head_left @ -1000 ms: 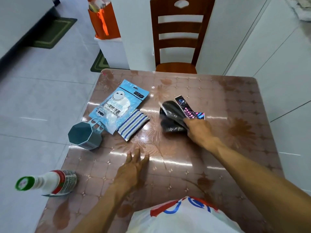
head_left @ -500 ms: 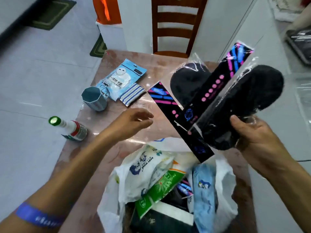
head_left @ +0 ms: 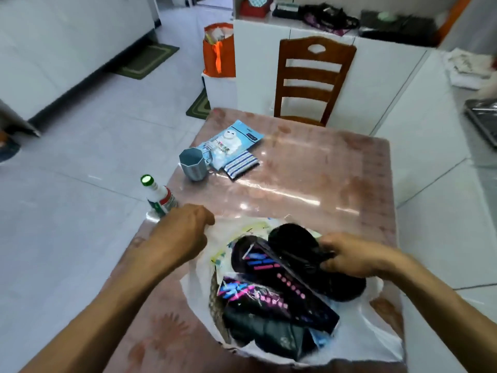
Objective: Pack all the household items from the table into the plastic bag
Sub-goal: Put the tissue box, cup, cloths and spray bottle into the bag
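A white plastic bag (head_left: 371, 335) stands open at the near edge of the table (head_left: 309, 184). My left hand (head_left: 183, 232) pinches the bag's left rim. My right hand (head_left: 349, 257) grips a black insole pack (head_left: 290, 267) with pink and blue print, which lies inside the bag's mouth on top of other packed items. Farther back on the table sit a grey-blue cup (head_left: 193, 167), a light blue packet (head_left: 231, 142), a striped cloth (head_left: 240, 163) and a bottle with a green cap (head_left: 158, 196) at the left edge.
A wooden chair (head_left: 312, 82) stands behind the table. An orange bag (head_left: 218, 51) rests on a white box to its left. White cabinets run behind and to the right. Tiled floor with green mats lies on the left.
My right hand lifted the black insole pack off the table, raised it, then lowered it into the bag. My left hand moved from the tabletop to the bag's rim.
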`<action>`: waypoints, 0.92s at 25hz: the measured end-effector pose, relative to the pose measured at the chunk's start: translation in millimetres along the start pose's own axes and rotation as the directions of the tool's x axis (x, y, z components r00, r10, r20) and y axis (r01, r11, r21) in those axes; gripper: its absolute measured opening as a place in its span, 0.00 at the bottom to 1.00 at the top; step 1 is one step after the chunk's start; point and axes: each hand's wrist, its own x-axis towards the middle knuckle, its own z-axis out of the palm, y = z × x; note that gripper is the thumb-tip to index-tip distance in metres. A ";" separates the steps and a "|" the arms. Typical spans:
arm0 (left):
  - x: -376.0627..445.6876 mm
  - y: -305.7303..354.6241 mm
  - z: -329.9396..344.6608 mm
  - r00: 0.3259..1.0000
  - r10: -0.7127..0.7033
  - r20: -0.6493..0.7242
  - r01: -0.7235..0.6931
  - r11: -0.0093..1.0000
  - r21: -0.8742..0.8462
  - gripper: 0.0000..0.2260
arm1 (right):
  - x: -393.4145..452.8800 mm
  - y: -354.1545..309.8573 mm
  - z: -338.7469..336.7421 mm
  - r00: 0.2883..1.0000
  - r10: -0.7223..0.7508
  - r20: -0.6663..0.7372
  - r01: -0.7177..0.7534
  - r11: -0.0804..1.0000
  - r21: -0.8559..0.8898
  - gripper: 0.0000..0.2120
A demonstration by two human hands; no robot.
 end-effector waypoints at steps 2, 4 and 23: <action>-2.3 4.6 -1.3 0.993 0.067 -0.096 -0.076 0.992 -0.101 0.24 | 14.3 -15.1 7.9 0.999 -0.028 0.034 0.035 0.973 -0.230 0.11; -7.1 15.8 -2.8 0.978 0.142 -0.151 -0.164 0.975 -0.149 0.25 | 28.4 -32.1 19.2 0.999 -0.047 -0.010 0.044 0.980 -0.195 0.18; 251.4 -105.1 60.9 0.966 -0.249 -0.062 0.233 0.952 -0.201 0.21 | 209.9 -86.1 -51.0 0.821 -0.270 -0.502 0.219 0.963 -0.160 0.10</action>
